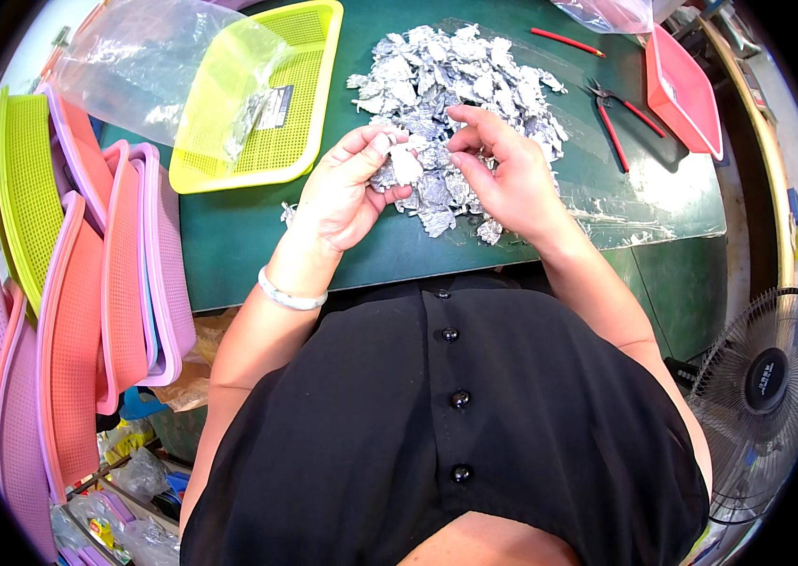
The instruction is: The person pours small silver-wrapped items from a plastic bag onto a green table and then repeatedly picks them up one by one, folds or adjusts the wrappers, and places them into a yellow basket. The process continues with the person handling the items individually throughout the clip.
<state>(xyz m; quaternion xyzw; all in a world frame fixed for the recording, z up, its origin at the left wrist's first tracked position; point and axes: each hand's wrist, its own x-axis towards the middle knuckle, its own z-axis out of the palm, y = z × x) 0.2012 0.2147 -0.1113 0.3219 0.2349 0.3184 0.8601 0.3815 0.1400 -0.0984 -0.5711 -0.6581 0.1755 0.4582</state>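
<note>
A heap of small silvery-grey metal-looking pieces (474,85) lies on the green table in front of me. My left hand (352,184) is closed on one silvery piece (406,166), pinched between thumb and fingers at the heap's near left side. My right hand (512,170) hovers over the near part of the heap, thumb and index finger curved and apart, with nothing visible between them. One loose silvery piece (490,230) lies just below the right hand, and another (289,214) rests left of my left wrist.
A yellow-green perforated basket (309,94) with a clear plastic bag (154,66) stands at back left. Red-handled pliers (616,118), a red pen-like stick (567,41) and a pink tray (687,94) lie right. Stacked plastic baskets (74,330) crowd the left; a fan (762,387) stands right.
</note>
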